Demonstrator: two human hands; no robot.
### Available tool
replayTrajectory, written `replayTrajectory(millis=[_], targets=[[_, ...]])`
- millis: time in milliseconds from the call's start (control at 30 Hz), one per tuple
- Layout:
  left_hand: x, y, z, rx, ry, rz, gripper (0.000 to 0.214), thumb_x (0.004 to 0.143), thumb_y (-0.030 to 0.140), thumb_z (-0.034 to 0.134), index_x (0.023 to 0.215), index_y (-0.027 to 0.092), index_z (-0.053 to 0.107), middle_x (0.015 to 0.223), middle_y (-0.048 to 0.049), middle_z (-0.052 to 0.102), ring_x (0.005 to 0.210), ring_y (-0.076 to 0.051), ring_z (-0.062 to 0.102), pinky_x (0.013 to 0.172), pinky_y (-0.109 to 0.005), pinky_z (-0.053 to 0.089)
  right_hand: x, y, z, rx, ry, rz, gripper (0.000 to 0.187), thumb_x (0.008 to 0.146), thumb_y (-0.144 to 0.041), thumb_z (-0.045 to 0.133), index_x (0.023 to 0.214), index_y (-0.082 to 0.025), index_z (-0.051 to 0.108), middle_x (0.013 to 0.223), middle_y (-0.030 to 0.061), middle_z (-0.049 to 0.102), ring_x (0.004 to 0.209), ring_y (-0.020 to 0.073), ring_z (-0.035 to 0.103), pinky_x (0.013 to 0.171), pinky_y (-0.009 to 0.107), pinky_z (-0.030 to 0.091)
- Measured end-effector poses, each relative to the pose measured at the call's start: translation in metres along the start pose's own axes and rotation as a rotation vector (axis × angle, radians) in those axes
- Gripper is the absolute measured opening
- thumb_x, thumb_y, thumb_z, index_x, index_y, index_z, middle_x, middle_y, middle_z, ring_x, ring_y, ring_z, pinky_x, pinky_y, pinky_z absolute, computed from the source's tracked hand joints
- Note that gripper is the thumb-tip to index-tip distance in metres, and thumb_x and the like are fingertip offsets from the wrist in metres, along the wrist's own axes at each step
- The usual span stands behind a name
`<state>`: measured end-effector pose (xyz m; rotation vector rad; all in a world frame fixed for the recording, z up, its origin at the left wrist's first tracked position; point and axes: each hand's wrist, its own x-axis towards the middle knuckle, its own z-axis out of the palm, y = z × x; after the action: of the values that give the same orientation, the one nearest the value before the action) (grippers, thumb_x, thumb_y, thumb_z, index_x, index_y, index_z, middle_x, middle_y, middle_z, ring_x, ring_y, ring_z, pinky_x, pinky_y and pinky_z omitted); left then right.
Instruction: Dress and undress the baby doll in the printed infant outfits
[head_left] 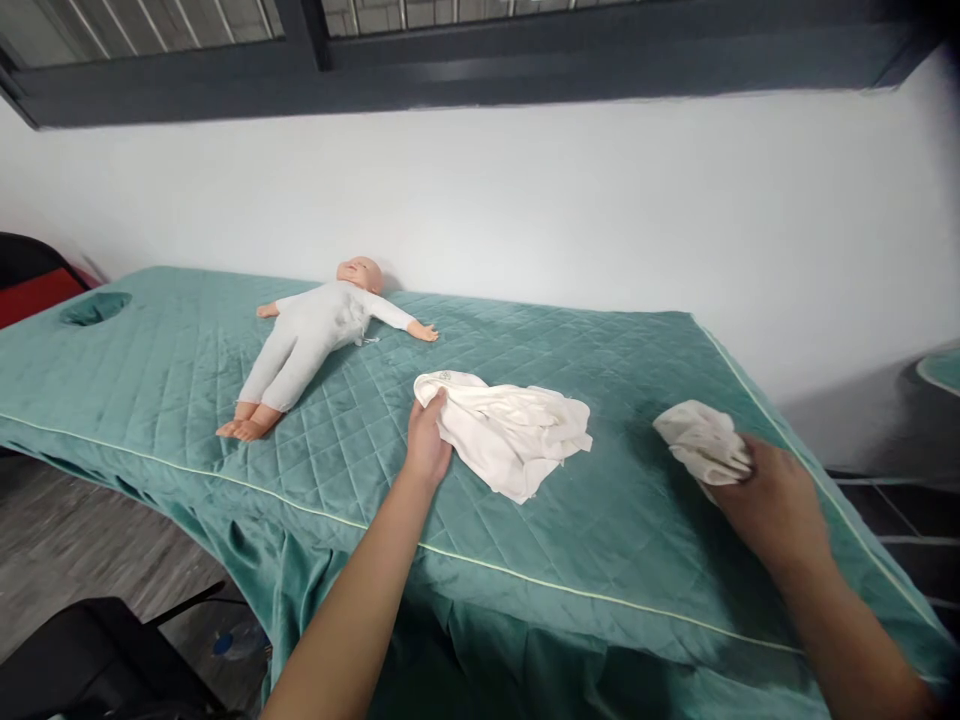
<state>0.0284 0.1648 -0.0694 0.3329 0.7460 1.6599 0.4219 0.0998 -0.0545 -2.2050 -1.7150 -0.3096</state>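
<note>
My left hand (429,440) pinches the left edge of a crumpled white cloth garment (517,425) that lies on the green quilted bed cover. Over the right part of the bed, my right hand (780,500) is closed on a smaller bunched white cloth (701,440); its exact kind is hidden by the folds. A baby doll (307,330) in a white body suit lies on its back, left of my hands, with arms spread and feet towards the bed's front edge.
The green bed (180,410) stands against a white wall under a dark window frame (525,70). A face hole (96,308) is at its left end. At the lower left are a black chair (97,660) and a plastic bottle (240,640) on the floor.
</note>
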Motion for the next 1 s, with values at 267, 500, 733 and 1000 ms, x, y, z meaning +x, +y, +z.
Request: replayTrajectory(millis=[267, 500, 733, 1000], targets=[[0.0, 0.0, -0.001, 0.04, -0.019, -0.006, 0.041, 0.068, 0.025, 0.087, 0.105, 0.018, 0.068, 0.1, -0.0049, 0.077, 0.101, -0.024, 0.074, 0.103, -0.039, 0.052, -0.013, -0.004, 0.009, 0.003, -0.022, -0.005, 0.061, 0.093, -0.053, 0.043, 0.143, -0.017, 0.05, 0.138, 0.0213, 0.058, 0.125, 0.0417, 0.052, 0.1, 0.053, 0.044], [-0.001, 0.001, 0.0, 0.034, -0.024, -0.008, 0.042, 0.068, 0.024, 0.086, 0.106, 0.017, 0.069, 0.1, -0.0049, 0.077, 0.098, -0.023, 0.074, 0.102, -0.039, 0.052, -0.015, 0.023, -0.002, -0.066, 0.077, -0.061, 0.066, 0.091, -0.056, 0.037, 0.138, -0.012, 0.054, 0.124, 0.0251, 0.063, 0.12, 0.0428, 0.056, 0.103, 0.052, 0.043], [-0.001, 0.001, -0.004, 0.057, -0.016, 0.003, 0.041, 0.067, 0.025, 0.086, 0.104, 0.018, 0.068, 0.099, -0.0043, 0.076, 0.092, -0.021, 0.073, 0.095, -0.035, 0.053, -0.026, 0.052, 0.006, -0.037, 0.039, -0.122, 0.071, 0.085, -0.053, 0.046, 0.146, -0.017, 0.04, 0.143, 0.0226, 0.053, 0.132, 0.0419, 0.049, 0.113, 0.053, 0.037], [0.008, 0.021, 0.006, 0.422, 0.072, 0.125, 0.034, 0.074, 0.039, 0.078, 0.097, 0.017, 0.066, 0.091, -0.0009, 0.069, 0.081, -0.014, 0.063, 0.075, -0.025, 0.049, -0.025, -0.037, -0.059, 0.243, 0.035, -0.309, 0.061, 0.091, -0.049, 0.056, 0.145, -0.023, 0.043, 0.153, 0.0209, 0.043, 0.144, 0.0366, 0.04, 0.117, 0.051, 0.036]])
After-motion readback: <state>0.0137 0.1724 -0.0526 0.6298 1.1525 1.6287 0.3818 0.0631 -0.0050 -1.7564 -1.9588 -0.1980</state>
